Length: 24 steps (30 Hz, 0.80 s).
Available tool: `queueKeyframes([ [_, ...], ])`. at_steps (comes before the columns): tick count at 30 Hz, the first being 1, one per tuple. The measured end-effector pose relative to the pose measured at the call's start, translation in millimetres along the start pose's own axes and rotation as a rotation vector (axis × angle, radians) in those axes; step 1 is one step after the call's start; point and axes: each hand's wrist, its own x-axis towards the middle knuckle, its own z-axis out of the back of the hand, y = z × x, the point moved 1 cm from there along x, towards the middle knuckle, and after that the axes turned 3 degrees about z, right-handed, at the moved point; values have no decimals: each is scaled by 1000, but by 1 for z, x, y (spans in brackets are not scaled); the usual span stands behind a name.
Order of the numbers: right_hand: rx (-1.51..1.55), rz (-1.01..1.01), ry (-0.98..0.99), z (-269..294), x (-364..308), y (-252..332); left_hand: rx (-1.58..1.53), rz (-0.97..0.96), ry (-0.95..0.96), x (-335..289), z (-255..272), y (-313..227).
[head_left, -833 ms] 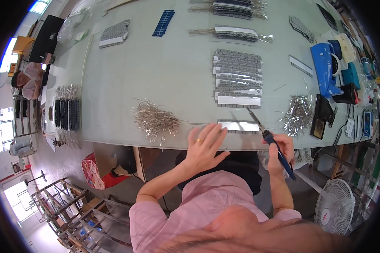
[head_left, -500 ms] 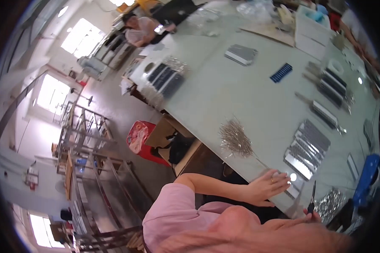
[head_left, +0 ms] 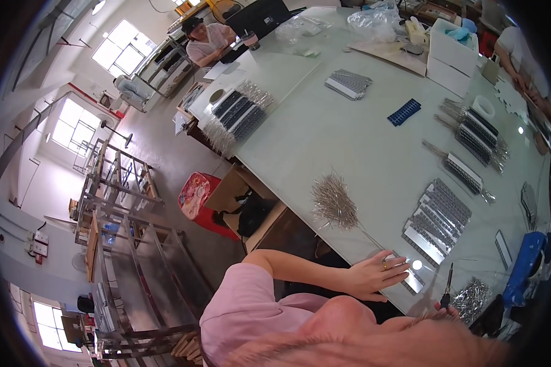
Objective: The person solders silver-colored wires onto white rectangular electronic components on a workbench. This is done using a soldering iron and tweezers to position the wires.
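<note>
My left hand (head_left: 378,275) lies flat with its fingers stretched out at the table's near edge. Its fingertips rest on a narrow silver-white strip (head_left: 414,282), partly hidden under them. Thin wires run from the hand back to a loose bundle of fine metal wires (head_left: 335,202). My right hand (head_left: 449,311), only partly in view, is closed round the black handle of a soldering iron (head_left: 449,287), its thin tip pointing up and away. A pile of short shiny silver ribbons (head_left: 471,301) lies just right of it. Beyond the strip sits a row of grey cell strips (head_left: 438,220).
A blue tool-like device (head_left: 526,269) stands at the right. Stacks of dark strips with wires (head_left: 480,134) lie farther back, another stack (head_left: 239,116) far left. A white box (head_left: 452,52) stands at the back. Two other people sit around the table. A cardboard box (head_left: 251,208) stands left below the edge.
The whole view has shifted slightly, so things sit a little farther left. My left fingers have drawn back slightly, baring more of the strip. My right hand still holds the soldering iron.
</note>
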Motion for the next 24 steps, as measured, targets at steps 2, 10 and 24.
queueKeyframes([
  [2,9,-32,-1,0,-1,1,8,-53,-32,-3,-1,1],
  [10,239,240,-161,-9,-6,53,-45,-292,-295,-15,-9,-1],
  [24,392,155,-434,4,-4,42,-72,-196,-204,78,68,47],
])
